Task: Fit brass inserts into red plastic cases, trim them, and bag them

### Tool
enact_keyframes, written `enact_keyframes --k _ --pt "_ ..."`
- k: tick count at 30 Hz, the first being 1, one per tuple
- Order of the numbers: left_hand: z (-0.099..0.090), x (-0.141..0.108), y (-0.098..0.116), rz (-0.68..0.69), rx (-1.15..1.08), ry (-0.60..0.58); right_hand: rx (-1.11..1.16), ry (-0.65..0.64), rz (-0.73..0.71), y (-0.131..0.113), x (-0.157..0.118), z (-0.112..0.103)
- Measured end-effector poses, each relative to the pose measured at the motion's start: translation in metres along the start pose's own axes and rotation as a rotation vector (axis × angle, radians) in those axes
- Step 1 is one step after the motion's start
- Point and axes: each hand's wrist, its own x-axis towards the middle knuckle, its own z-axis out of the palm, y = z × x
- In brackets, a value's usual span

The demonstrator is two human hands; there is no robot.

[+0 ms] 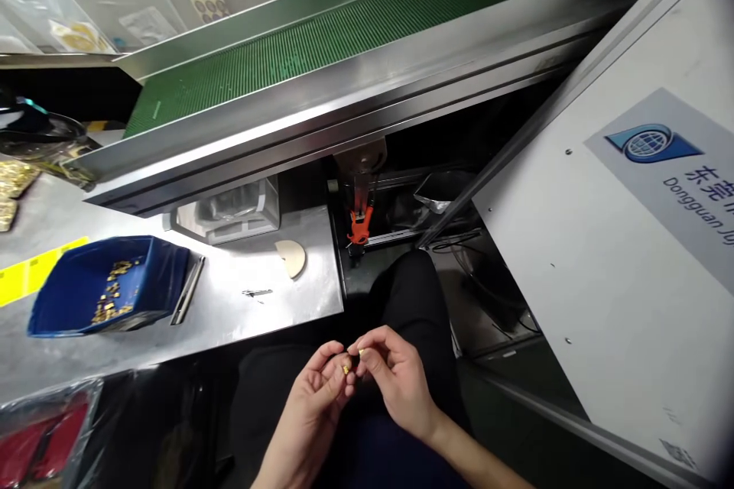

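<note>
Over my lap, my left hand (321, 390) pinches a small gold-coloured piece (345, 370) between thumb and fingers. My right hand (395, 374) meets it from the right, its thumb and forefinger closed on another tiny gold-coloured bit (362, 352). Whether the two bits belong to one part, I cannot tell. The fingertips of both hands are close together and hide most of what they hold. To the left, on the metal table, stands a blue bin (86, 286) with many similar small gold pieces (112, 298) in it.
On the metal table (310, 298) lie tweezers (188, 290), a pale half-round disc (292, 258) and a small metal tool (257, 293). A clear plastic drawer (246, 218) sits behind. A green conveyor belt (321, 38) crosses above; a white machine panel (573, 244) rises at right.
</note>
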Motion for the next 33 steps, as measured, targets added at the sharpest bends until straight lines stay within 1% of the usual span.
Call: enact_keyframes --k 3,8,11,14,17,22,24,27,29,31,33 --pt "0.001 0.0 0.003 0.051 0.037 -0.003 0.007 0.029 0.055 -0.003 0.0 -0.004" --pt "0.008 -0.002 0.004 0.149 0.148 -0.029 0.01 0.007 0.051 -0.009 0.0 -0.008" --pt "0.013 -0.005 0.004 0.179 0.187 -0.039 -0.016 -0.008 -0.012 -0.011 0.001 -0.009" --pt "0.015 -0.006 0.003 0.207 0.218 -0.039 -0.049 0.002 -0.085 -0.013 0.001 -0.01" --pt "0.017 -0.008 0.003 0.226 0.261 -0.048 -0.042 -0.007 -0.083 -0.012 0.001 -0.01" --pt "0.022 -0.012 0.003 0.274 0.291 -0.008 -0.054 -0.09 -0.077 -0.011 0.004 -0.01" --pt "0.02 -0.013 0.004 0.279 0.288 -0.001 -0.111 -0.137 -0.08 -0.015 0.006 -0.013" --pt "0.01 -0.01 0.004 0.28 0.318 -0.021 -0.262 -0.239 -0.108 -0.025 0.009 -0.019" --pt "0.005 -0.008 0.004 0.279 0.344 -0.039 -0.353 -0.283 -0.129 -0.032 0.011 -0.023" --pt "0.003 -0.007 0.003 0.281 0.339 -0.028 -0.414 -0.279 -0.14 -0.037 0.012 -0.025" --pt "0.006 -0.007 0.003 0.289 0.31 0.006 -0.432 -0.227 -0.118 -0.039 0.012 -0.026"
